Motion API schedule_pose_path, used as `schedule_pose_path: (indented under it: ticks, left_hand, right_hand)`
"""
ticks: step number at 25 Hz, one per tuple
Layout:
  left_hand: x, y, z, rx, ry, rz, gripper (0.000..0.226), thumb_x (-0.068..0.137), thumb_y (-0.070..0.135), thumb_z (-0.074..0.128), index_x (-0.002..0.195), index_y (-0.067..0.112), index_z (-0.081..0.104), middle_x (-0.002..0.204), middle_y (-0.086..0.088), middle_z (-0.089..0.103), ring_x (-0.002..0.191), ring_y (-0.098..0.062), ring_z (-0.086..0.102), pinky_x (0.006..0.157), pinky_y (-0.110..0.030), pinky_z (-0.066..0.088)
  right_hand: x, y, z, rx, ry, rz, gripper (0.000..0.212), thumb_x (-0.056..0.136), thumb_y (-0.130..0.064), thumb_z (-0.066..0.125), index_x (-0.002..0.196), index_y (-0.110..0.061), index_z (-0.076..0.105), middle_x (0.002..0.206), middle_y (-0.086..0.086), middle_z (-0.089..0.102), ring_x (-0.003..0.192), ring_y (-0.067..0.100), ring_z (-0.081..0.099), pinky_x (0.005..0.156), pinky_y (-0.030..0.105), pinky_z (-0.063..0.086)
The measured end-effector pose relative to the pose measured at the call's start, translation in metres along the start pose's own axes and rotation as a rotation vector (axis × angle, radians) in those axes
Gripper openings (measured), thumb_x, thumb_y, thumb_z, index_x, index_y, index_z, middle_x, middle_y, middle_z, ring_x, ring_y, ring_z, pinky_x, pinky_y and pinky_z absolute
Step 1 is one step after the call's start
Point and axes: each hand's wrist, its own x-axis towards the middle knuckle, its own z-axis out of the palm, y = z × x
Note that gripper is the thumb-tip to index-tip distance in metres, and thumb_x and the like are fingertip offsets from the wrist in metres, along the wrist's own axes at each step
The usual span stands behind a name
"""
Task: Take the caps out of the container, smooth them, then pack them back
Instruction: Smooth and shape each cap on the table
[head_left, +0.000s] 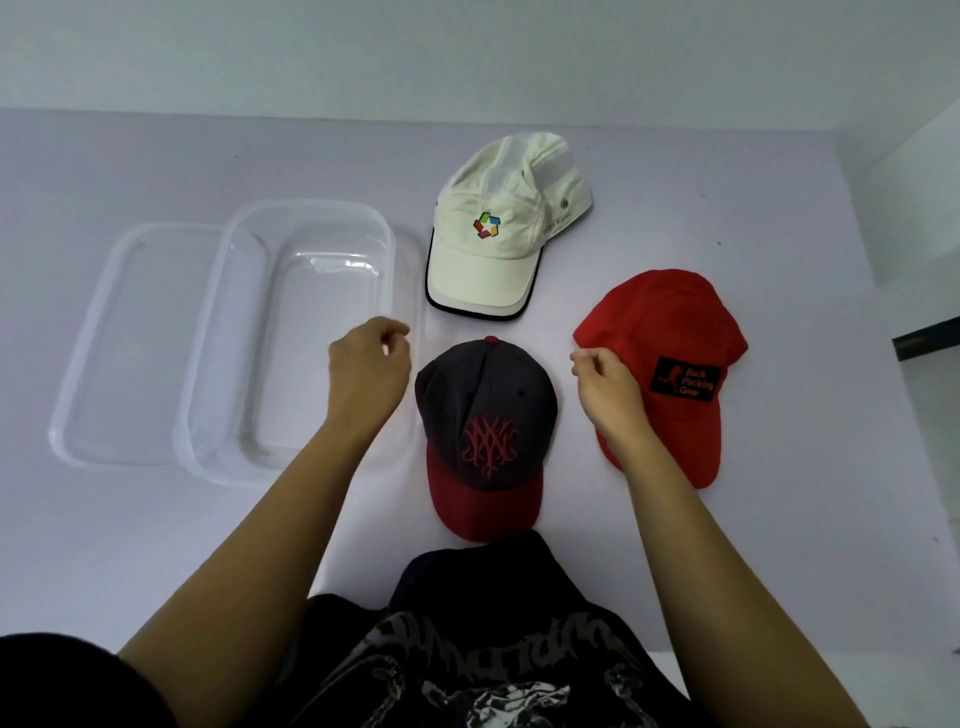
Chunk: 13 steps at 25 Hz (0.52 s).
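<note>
Three caps lie on the pale table. A white cap (506, 228) with a coloured logo sits furthest back. A dark grey cap (485, 415) with a red brim lies in the middle, close to me. To its right is a red cap (675, 332) with a black patch. The clear plastic container (311, 206) stands empty on the left. My left hand (369, 371) hovers over the container's right rim, fingers curled with nothing in them. My right hand (608, 387) is curled too, over the red cap's left edge; I see no grip on it.
A clear flat lid (119, 364) lies to the left of the container, partly under it. The table meets a white wall at the back. My dark printed shirt (498, 660) fills the bottom of the view.
</note>
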Motion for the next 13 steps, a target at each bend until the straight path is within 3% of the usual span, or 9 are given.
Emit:
schedule_pose_path:
  ticks: [2, 3, 6, 10, 13]
  left_hand:
    - [-0.014, -0.003, -0.008, -0.054, -0.124, -0.14, 0.032, 0.096, 0.015, 0.04, 0.118, 0.011, 0.063, 0.102, 0.002, 0.062, 0.062, -0.014, 0.066, 0.059, -0.012, 0.043]
    - [-0.019, -0.001, -0.006, -0.065, -0.2, -0.17, 0.032, 0.097, 0.016, 0.037, 0.117, 0.011, 0.062, 0.099, 0.0, 0.062, 0.061, -0.016, 0.067, 0.061, -0.018, 0.043]
    - [-0.025, 0.009, 0.016, -0.066, -0.382, -0.187, 0.024, 0.1, 0.019, 0.026, 0.096, 0.008, 0.047, 0.083, -0.013, 0.06, 0.061, -0.022, 0.068, 0.065, -0.038, 0.048]
    - [-0.026, -0.004, 0.045, -0.349, -0.267, -0.529, 0.028, 0.101, 0.025, 0.027, 0.101, 0.009, 0.05, 0.076, -0.009, 0.052, 0.053, -0.015, 0.048, 0.049, -0.027, 0.038]
    - [-0.023, -0.013, 0.051, -0.508, -0.331, -0.629, 0.032, 0.1, 0.031, 0.035, 0.077, 0.012, 0.048, 0.063, -0.004, 0.041, 0.051, -0.014, 0.034, 0.045, -0.025, 0.029]
  right_hand:
    - [-0.005, 0.008, -0.002, 0.04, -0.031, 0.012, 0.028, 0.096, -0.031, 0.039, 0.11, -0.016, 0.057, 0.103, 0.0, 0.06, 0.094, 0.019, 0.056, 0.086, 0.037, 0.047]
    - [-0.005, 0.01, 0.002, 0.067, -0.052, 0.048, 0.029, 0.096, -0.032, 0.038, 0.111, -0.016, 0.056, 0.101, 0.001, 0.06, 0.089, 0.019, 0.056, 0.083, 0.038, 0.048]
    - [-0.002, 0.005, 0.016, 0.102, -0.163, 0.182, 0.035, 0.098, -0.037, 0.034, 0.107, -0.01, 0.056, 0.072, 0.001, 0.048, 0.06, 0.014, 0.042, 0.056, 0.027, 0.037]
    - [0.001, 0.0, 0.024, 0.292, -0.234, 0.348, 0.027, 0.097, -0.036, 0.042, 0.083, -0.018, 0.055, 0.063, -0.002, 0.034, 0.054, 0.01, 0.031, 0.047, 0.021, 0.03]
    - [0.005, 0.005, 0.021, 0.516, -0.201, 0.525, 0.021, 0.095, -0.034, 0.049, 0.078, -0.021, 0.052, 0.063, -0.003, 0.035, 0.052, 0.007, 0.029, 0.035, 0.015, 0.029]
